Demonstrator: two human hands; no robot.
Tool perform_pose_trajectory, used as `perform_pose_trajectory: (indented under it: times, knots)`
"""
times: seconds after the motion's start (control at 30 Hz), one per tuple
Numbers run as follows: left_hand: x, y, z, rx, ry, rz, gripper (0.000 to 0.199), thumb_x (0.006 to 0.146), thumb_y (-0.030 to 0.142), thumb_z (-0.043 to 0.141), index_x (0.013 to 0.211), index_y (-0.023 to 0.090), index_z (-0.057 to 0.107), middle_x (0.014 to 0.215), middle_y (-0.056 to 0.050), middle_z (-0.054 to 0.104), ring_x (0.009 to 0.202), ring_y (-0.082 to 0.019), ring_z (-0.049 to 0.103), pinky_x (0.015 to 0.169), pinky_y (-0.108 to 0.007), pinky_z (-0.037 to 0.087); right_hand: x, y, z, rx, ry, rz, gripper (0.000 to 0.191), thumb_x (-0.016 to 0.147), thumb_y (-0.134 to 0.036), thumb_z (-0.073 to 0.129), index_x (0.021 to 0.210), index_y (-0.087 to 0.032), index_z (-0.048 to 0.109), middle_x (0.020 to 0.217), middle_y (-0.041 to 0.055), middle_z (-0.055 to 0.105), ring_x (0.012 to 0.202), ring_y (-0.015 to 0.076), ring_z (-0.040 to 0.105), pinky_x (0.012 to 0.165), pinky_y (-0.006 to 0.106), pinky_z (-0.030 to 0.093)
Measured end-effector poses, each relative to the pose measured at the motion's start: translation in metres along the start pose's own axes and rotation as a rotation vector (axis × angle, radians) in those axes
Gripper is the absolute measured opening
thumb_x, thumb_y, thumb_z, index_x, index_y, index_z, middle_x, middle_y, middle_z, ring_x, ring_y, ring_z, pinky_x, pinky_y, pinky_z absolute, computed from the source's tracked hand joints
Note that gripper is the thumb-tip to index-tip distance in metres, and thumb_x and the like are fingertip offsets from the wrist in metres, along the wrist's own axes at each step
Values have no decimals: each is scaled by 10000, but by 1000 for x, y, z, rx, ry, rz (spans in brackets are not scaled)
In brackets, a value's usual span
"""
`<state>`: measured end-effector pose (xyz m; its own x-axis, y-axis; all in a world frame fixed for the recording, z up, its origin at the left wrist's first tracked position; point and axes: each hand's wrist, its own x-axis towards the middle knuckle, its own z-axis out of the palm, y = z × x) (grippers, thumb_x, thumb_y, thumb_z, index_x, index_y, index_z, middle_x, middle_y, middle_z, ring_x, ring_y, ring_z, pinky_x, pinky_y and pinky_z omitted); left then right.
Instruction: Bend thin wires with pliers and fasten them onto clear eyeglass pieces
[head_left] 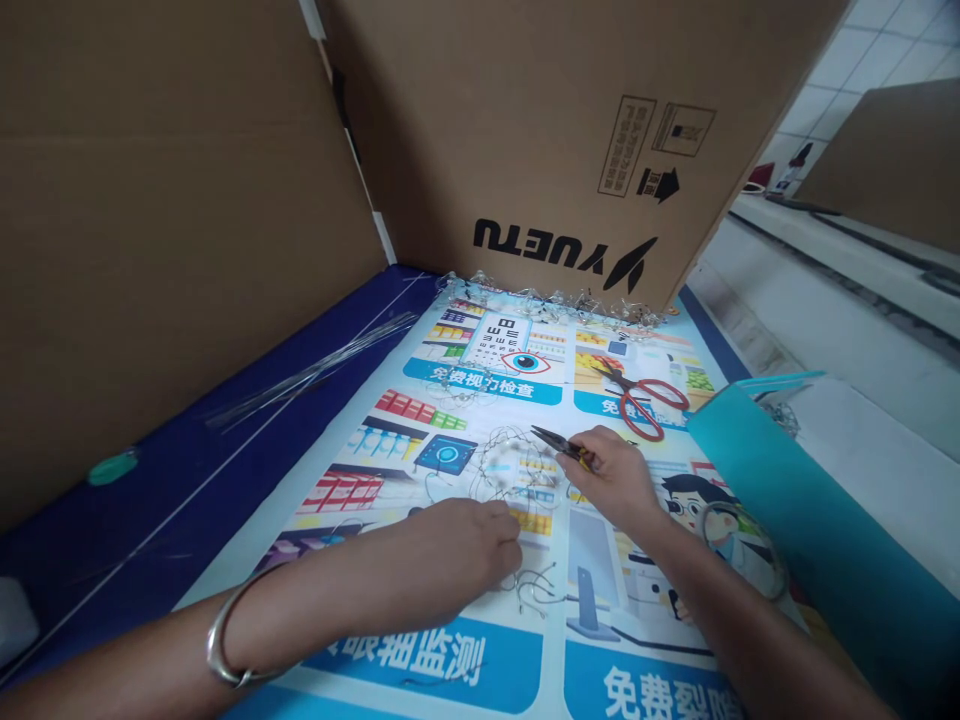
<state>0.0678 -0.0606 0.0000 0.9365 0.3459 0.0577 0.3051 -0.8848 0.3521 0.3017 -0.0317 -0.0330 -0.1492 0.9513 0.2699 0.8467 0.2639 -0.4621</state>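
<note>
Needle-nose pliers (559,443) are gripped in my right hand (613,475), their dark jaws pointing left above the printed sheet. To the left of the jaws is a loose ring of thin twisted wire (516,468). My left hand (472,550) is closed at the near side of this ring, fingertips curled together; what they pinch is hidden. Several short bent wire pieces (534,590) lie just right of and below the left hand. Beyond the right hand, red-handled scissors (645,400) rest with their blades apart.
Tall cardboard panels (525,120) stand at the left and back. Along the back panel's foot runs a row of wire pieces (555,300). Straight wires (322,365) lie on the blue surface at left. A teal-sided box (810,500) stands at right, with a wire coil (784,415) inside.
</note>
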Motion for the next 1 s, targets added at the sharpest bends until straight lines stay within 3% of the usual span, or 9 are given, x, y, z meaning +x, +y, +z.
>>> perform_pose_trajectory:
  times: [0.1,0.23,0.4,0.5,0.57,0.67,0.8,1.0]
  knots:
    - [-1,1,-3,-18,-14,-2,242,715,7,454,853,165,575,856,-95,613,802,-222,545,692,-305,402,0,0,0,-1,7,3,179,764,-355,544,840,-211,618,759,15,577,707,145,524,625,237,379]
    - [0,3,-25,-174,-65,-69,182,742,56,467,834,173,572,809,-68,608,728,-196,538,632,-276,383,0,0,0,-2,-2,4,182,767,-364,543,840,-214,617,757,9,575,702,141,524,626,236,381]
    - [0,-9,-46,-678,-118,-190,126,856,233,426,815,204,542,802,-29,579,686,-147,500,609,-239,393,0,1,1,5,0,-4,183,767,-364,535,850,-220,614,788,11,583,735,149,537,648,246,394]
    - [0,-24,-41,-1059,28,-257,150,853,331,442,819,192,489,754,-20,548,660,-134,487,572,-231,391,1,1,1,32,20,-8,181,757,-364,541,829,-216,616,775,13,581,713,150,536,640,248,400]
    - [0,-31,-35,-1170,132,-289,191,839,367,471,796,181,470,742,-17,533,630,-119,471,567,-232,387,1,0,0,76,54,12,180,760,-368,537,799,-208,609,747,14,569,665,142,522,596,242,395]
    - [2,-35,-29,-1198,234,-289,202,841,363,487,770,174,471,802,-37,549,694,-126,496,626,-250,412,2,0,-5,155,108,59,200,789,-376,499,736,-198,574,685,6,529,583,124,475,519,232,365]
    - [5,-33,-26,-1201,329,-268,165,872,322,451,808,170,463,991,-87,574,816,-151,550,694,-290,439,3,-5,-14,188,127,49,198,810,-369,483,728,-198,537,656,-5,492,580,122,449,534,238,360]
    - [10,-28,-21,-1164,456,-303,139,901,286,385,827,174,421,857,-58,599,683,-124,567,604,-259,440,1,-25,-25,230,-63,-45,112,769,-311,540,765,-202,569,715,10,545,640,137,490,572,240,384]
